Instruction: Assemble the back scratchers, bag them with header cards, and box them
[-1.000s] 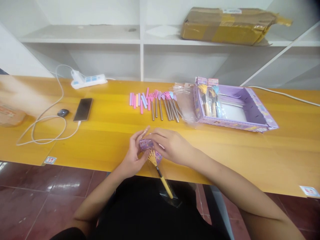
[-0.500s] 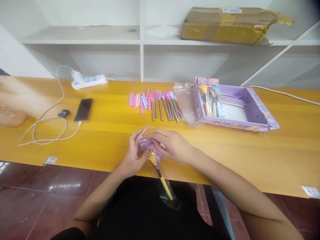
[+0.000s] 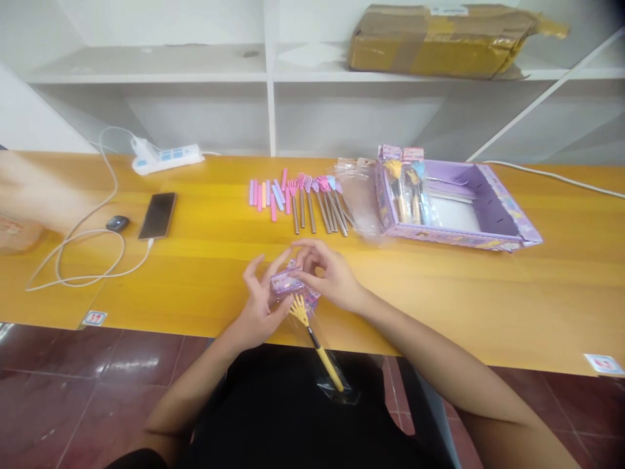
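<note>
A yellow hand-shaped back scratcher [image 3: 322, 358] in a clear plastic bag slants down from the table's front edge over my lap. My left hand [image 3: 258, 303] grips the bag's top beside the purple printed card [image 3: 288, 281], thumb close to the scratcher's claw. On the other side, my right hand [image 3: 329, 273] pinches the top of the packaging with thumb and fingers. Beyond my hands lie several small coloured handle tubes [image 3: 267, 195] and several metal-rod back scratchers [image 3: 319, 202] with pink, purple and blue claws.
A purple display box [image 3: 505, 238] holds bagged back scratchers [image 3: 401, 195]. Clear bags [image 3: 359, 195] lie beside it. Leftward are a phone [image 3: 157, 215] on a white cable, a dark mouse-like object [image 3: 118, 223] and a power strip [image 3: 168, 159]. A taped carton [image 3: 439, 42] rests on the shelf.
The fingers of both hands have spread and shifted around the top of the bag, so the purple card shows more. The view has tilted slightly.
</note>
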Available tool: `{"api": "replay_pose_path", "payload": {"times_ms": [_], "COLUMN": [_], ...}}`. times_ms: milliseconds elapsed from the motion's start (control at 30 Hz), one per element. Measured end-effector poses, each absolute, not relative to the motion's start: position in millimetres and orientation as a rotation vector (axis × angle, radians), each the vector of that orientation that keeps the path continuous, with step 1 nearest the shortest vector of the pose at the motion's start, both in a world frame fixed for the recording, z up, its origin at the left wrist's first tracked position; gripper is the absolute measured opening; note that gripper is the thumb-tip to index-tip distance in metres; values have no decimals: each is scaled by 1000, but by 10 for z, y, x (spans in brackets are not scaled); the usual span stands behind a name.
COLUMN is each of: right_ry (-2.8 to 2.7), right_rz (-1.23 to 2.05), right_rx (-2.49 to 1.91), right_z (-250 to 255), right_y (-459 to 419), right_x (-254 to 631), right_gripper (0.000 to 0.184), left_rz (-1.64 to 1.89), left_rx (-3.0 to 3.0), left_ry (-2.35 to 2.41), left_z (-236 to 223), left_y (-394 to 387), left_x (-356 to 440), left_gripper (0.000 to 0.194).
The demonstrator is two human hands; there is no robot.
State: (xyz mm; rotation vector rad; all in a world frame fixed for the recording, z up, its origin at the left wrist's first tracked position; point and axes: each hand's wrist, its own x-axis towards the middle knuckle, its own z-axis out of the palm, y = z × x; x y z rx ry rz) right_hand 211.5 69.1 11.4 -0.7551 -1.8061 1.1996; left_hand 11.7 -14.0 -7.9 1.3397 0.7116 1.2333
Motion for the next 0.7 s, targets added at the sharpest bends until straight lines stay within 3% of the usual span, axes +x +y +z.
{"api": "replay_pose_path", "payload": {"times_ms": [167, 467, 700], "right_ry": [-1933, -1993, -2006], "right_rz": [999, 1014, 1117], "right_rx": [-657, -672, -596], "right_z": [87, 105, 100], "right_y": [698, 666, 627], "right_x": [2134, 2155, 2145], "right_gripper": [12, 11, 9], "left_rz": [1130, 1207, 1236], "left_rx": [1194, 1145, 1226], "left_ry": [817, 813, 825], "left_z": [-81, -49, -36], "left_y": [-124, -100, -67], "left_x": [98, 103, 66], "left_gripper": [69, 57, 36]}}
